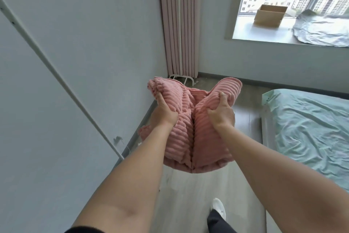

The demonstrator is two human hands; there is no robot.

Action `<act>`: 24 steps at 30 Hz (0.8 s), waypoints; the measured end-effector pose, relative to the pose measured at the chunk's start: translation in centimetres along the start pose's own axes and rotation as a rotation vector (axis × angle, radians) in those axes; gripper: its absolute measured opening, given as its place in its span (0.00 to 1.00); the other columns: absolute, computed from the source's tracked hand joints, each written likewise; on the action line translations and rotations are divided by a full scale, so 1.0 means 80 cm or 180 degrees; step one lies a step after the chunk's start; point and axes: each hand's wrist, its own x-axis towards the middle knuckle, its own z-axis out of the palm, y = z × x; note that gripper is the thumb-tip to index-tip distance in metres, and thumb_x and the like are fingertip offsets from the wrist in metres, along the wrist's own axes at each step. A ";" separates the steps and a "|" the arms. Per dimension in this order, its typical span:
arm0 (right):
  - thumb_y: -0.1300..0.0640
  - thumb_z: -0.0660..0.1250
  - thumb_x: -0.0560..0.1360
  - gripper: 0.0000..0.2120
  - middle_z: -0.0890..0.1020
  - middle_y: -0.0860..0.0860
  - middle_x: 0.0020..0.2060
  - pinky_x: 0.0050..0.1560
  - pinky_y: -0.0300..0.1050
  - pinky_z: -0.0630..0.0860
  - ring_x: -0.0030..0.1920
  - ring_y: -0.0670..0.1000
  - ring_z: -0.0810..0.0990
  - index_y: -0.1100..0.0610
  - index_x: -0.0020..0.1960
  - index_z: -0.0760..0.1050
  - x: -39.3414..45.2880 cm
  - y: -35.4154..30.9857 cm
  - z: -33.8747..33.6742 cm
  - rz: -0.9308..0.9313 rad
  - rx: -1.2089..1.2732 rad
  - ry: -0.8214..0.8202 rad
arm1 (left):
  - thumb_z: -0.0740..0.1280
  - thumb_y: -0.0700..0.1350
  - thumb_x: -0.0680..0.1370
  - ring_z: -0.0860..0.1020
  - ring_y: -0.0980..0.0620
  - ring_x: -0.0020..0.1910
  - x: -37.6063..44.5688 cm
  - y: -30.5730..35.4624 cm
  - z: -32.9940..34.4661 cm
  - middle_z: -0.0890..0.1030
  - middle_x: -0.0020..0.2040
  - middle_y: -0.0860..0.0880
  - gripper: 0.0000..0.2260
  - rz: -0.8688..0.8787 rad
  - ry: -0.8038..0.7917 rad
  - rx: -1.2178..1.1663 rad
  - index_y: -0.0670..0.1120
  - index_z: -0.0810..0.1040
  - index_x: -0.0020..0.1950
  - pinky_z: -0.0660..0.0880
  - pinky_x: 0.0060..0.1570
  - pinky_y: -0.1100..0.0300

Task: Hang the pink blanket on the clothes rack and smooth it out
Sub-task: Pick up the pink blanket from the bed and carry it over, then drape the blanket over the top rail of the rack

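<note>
No writing shows anywhere. Both arms reach straight out: left hand (164,112) and right hand (221,112) each clutch the folded pink blanket (190,128) with curled fingers, mid-air, the rack's white rail (56,76) at nine o'clock.

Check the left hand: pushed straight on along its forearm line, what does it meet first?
Beyond the pink blanket that the left hand already grips, probably the white rack foot by the pink curtain; depth is unclear.

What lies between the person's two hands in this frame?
In the head view, a bunched fold of the pink blanket fills the gap between the left hand and the right hand; both grip it.
</note>
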 end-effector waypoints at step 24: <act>0.58 0.66 0.74 0.34 0.73 0.56 0.67 0.64 0.50 0.71 0.65 0.62 0.74 0.49 0.77 0.58 0.494 -0.311 -0.062 -0.0638 0.0876 -0.0247 | 0.74 0.49 0.74 0.77 0.39 0.65 0.474 0.260 -0.083 0.76 0.70 0.41 0.49 -0.0110 0.0447 -0.0472 0.49 0.40 0.82 0.72 0.62 0.50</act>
